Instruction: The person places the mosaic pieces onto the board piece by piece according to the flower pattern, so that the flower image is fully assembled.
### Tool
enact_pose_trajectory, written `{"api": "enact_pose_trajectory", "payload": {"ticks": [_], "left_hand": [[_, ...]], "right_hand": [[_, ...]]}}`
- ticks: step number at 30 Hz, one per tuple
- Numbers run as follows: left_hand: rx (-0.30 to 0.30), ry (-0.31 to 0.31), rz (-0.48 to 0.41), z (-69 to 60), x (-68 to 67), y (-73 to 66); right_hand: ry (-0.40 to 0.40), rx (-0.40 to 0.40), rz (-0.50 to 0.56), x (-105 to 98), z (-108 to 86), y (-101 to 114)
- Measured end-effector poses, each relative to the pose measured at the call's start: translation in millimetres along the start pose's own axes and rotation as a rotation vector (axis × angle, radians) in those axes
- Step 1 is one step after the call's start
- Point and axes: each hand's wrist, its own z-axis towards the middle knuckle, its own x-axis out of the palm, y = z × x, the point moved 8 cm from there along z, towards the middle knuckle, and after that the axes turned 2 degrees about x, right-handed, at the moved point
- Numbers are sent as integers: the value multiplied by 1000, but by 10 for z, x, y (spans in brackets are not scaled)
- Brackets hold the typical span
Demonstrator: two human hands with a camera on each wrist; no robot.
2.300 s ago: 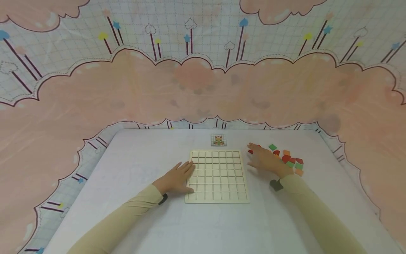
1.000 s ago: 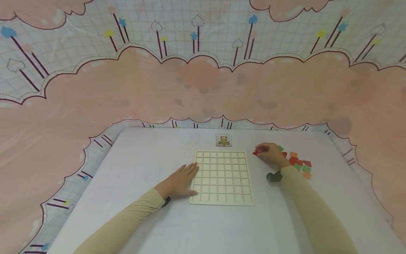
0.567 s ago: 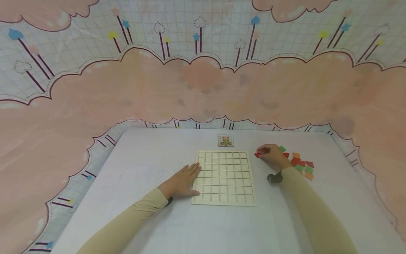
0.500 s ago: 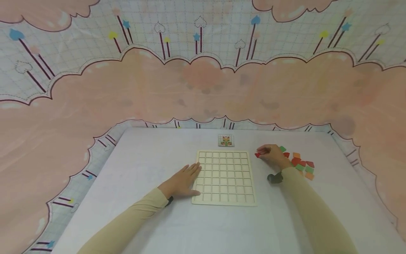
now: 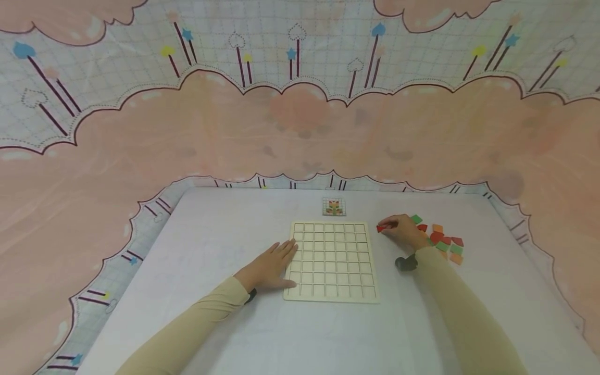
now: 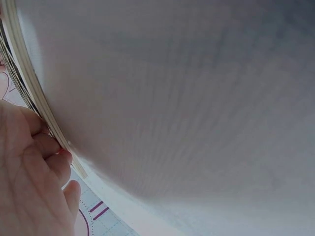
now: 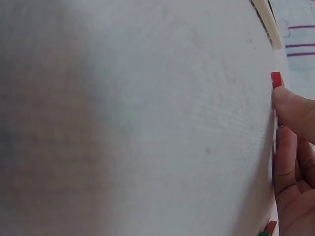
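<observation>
My left hand (image 5: pixel 268 266) lies with fingers spread along the left edge of a pale wooden grid board (image 5: pixel 330 263). In the left wrist view, that hand's fingers (image 6: pixel 59 164) touch the side of the board (image 6: pixel 42 96). Right of the board's upper corner, my right hand (image 5: pixel 402 230) pinches a small red tile (image 5: pixel 379 228) low at the white table. The right wrist view has the thumb (image 7: pixel 290 105) on the red tile (image 7: pixel 276 78), which sticks out past the fingertips. The palm side partly hides the other fingers' contact.
Loose red, green and orange tiles (image 5: pixel 437 237) lie scattered just right of my right hand, some overlapping. A small picture card (image 5: pixel 334 207) with a flower-like pattern lies behind the board. Patterned cloth (image 5: pixel 300 135) hangs around the table's back and sides.
My right hand was stretched out beside the tiles; its fingers have since drawn together on the red tile, then barely moved. The left hand stays on the board. The head view has shifted slightly.
</observation>
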Motion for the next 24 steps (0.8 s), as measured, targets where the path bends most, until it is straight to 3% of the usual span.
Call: {"api": "enact_pose_trajectory", "payload": {"ticks": [8, 16, 19, 24], "left_hand": [[61, -49, -42, -24, -43, -41], [-20, 32, 16, 115, -102, 26], [-38, 26, 19, 161, -185, 47], [-18, -25, -11, 165, -253, 37]], "right_hand": [[-2, -27, -35, -14, 12, 12], [-11, -26, -42, -6, 19, -18], [-8, -35, -22, 9, 15, -28], [5, -31, -11, 28, 11, -62]]}}
